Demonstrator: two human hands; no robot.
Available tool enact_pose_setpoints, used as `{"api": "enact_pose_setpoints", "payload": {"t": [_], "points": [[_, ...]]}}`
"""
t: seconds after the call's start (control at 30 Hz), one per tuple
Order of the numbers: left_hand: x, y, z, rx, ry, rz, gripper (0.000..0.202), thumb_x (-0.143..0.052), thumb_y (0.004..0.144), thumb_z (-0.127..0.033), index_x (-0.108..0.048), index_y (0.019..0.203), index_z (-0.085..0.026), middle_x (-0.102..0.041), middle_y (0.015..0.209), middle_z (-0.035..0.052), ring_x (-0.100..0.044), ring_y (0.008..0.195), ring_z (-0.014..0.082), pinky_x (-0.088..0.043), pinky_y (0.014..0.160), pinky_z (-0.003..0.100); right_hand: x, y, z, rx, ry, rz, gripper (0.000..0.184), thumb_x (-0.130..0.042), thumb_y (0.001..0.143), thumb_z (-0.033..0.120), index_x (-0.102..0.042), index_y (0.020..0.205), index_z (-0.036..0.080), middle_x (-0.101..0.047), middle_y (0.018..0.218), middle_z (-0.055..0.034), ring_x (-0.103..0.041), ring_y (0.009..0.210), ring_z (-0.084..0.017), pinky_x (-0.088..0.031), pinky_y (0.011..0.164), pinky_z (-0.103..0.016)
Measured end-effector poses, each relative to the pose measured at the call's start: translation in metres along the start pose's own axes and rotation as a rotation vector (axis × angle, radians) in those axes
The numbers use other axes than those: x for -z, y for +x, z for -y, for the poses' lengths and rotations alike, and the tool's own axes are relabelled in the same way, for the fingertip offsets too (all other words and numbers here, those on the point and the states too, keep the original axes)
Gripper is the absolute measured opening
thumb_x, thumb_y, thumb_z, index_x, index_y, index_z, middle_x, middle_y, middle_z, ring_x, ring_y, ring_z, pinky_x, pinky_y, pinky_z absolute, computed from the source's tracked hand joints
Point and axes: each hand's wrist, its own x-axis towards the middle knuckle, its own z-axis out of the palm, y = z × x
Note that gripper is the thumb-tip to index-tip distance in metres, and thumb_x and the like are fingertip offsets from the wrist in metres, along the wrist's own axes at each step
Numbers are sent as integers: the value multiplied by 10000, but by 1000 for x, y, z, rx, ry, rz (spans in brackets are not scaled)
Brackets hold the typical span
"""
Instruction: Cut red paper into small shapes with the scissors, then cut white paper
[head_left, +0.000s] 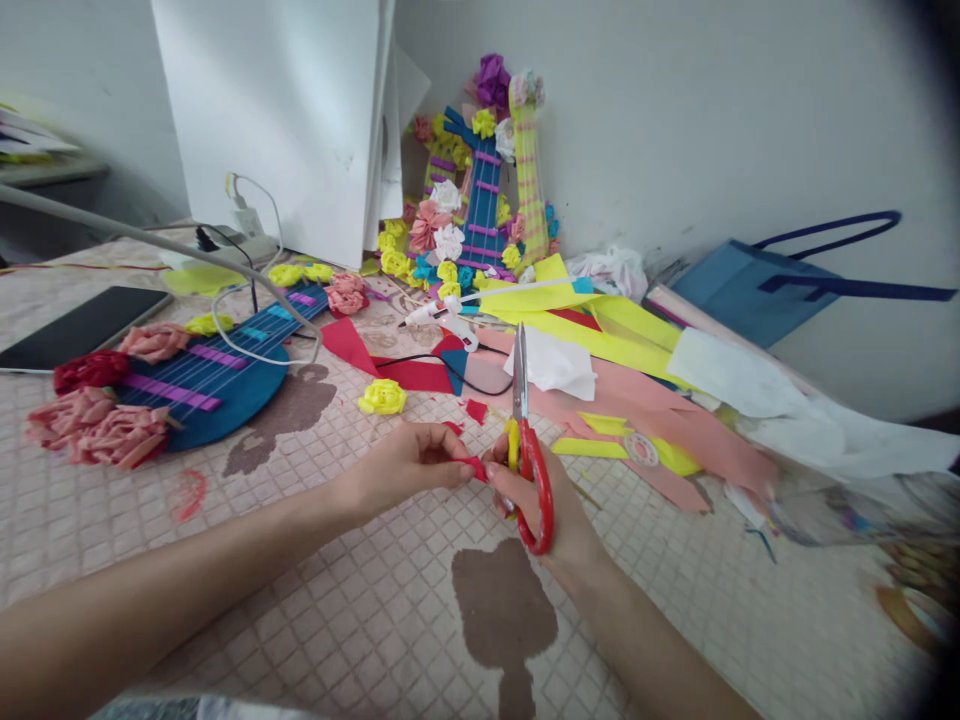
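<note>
My right hand (pixel 547 505) grips red-handled scissors (pixel 527 440) with the blades closed and pointing up and away. My left hand (pixel 409 462) pinches a small red paper piece (pixel 474 466) right next to the scissors' handles. Both hands hover just above a pink quilted surface (pixel 360 600). A small yellow paper rose (pixel 382 397) lies just beyond my left hand. Red paper scraps (pixel 474 409) are scattered ahead of my fingers.
A blue paper guitar (pixel 217 375) with pink roses lies at left, beside a dark phone (pixel 79 328). More paper guitars (pixel 484 190) lean on the wall. A glue gun (pixel 442 315), yellow and pink paper strips (pixel 600 330), white boards (pixel 285 110) and a blue bag (pixel 757 285) lie behind.
</note>
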Motion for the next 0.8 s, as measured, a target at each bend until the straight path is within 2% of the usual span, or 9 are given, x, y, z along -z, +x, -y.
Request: {"api": "enact_pose_setpoints", "payload": {"t": [0.2,0.47,0.8], "points": [[-1,0,3,80,-162,-11,192,-760,697,-224,-599,758,-138,-677,766,16,-585,671,102,-433,641,237,1,0,-2,34,-52,-18,199,-667,708,259,-492,786,207,-536,706,54,-435,477,-63,-381,411,-203],[-3,1,1,155,-260,-51,296,-802,640,-192,-581,830,-142,-656,753,-11,-587,668,88,-450,646,231,0,-1,-1,55,-93,-14,195,-663,714,259,-489,789,211,-553,703,51,-451,464,-70,-377,407,-211],[-2,1,0,142,-275,-48,319,-810,617,-165,-577,834,-142,-669,752,-8,-601,661,91,-459,634,235,0,-2,1,57,-68,4,218,-671,734,331,-500,797,211,-543,690,53,-432,434,-65,-364,394,-214]]}}
